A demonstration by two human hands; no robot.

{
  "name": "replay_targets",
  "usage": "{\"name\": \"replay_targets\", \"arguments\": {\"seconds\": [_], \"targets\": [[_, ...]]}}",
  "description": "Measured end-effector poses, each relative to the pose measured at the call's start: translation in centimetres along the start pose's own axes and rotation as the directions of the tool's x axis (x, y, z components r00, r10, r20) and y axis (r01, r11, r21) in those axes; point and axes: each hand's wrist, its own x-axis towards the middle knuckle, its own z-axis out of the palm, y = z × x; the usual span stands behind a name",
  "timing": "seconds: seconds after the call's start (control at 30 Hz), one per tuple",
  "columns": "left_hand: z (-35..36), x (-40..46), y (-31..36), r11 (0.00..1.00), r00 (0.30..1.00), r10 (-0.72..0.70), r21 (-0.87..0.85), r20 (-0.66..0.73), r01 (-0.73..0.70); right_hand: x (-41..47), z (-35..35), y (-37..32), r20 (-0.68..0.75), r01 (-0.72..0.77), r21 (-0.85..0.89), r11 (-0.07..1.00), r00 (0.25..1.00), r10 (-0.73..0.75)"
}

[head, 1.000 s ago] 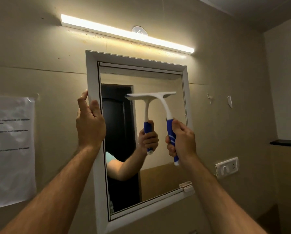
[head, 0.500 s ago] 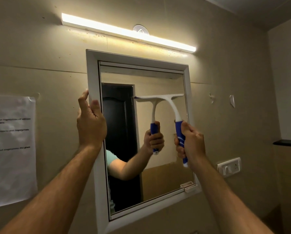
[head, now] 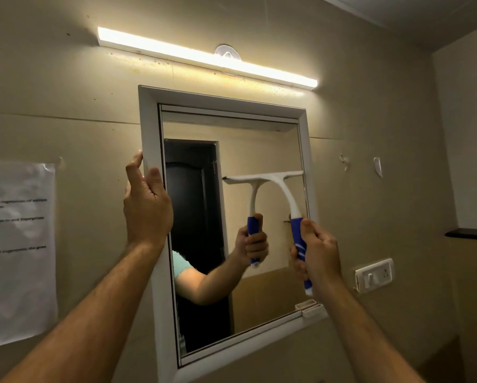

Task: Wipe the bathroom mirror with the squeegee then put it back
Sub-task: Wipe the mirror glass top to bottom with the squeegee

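Since the earlier frame the white squeegee with a blue grip [head: 280, 189] had slid rightward and slightly down the white-framed rectangular wall mirror [head: 259, 150], its blade now reaching the glass's right edge. The right hand [head: 318, 251] gripped the blue handle, fingers curled round it. The left hand [head: 146, 205] stayed on the mirror's left frame, fingers seemingly curled round its edge. Above the mirror glowed a long strip light [head: 206, 58]; left of it hung a printed paper sheet [head: 17, 250]; right of it sat a white switch plate [head: 374, 275].
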Motion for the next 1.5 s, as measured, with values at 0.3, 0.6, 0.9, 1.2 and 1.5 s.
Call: {"name": "replay_targets", "arguments": {"seconds": [0.3, 0.6, 0.9, 1.2, 1.5], "targets": [[-0.1, 0.0, 0.1, 1.0, 1.0, -0.002, 0.005, 0.009, 0.002, -0.2, -0.4, -1.6, -0.007, 0.032, -0.042, 0.999, 0.999, -0.033], [-0.2, -0.2, 0.2, 1.0, 1.0, -0.012, 0.012, 0.004, 0.012, -3.1, -2.4, 2.4, -0.03, -0.066, -0.07, 0.995, 0.997, 0.064], [-0.2, 0.0, 0.0, 1.0, 1.0, -0.003, 0.029, 0.012, 0.003, -1.5, -1.3, 1.2, 0.04, 0.022, -0.067, 0.997, 0.999, -0.019], [-0.9, -1.7, 0.8, 0.998, 0.999, -0.021, 0.056, 0.037, 0.019, -5.4, -3.7, 5.4, 0.003, -0.111, -0.045, 0.993, 0.994, 0.112], [-1.4, -3.5, 0.2, 0.997, 0.998, -0.05, 0.062, 0.045, 0.047, -3.5, -2.9, 3.6, 0.029, -0.067, -0.067, 0.995, 0.997, 0.069]]}}
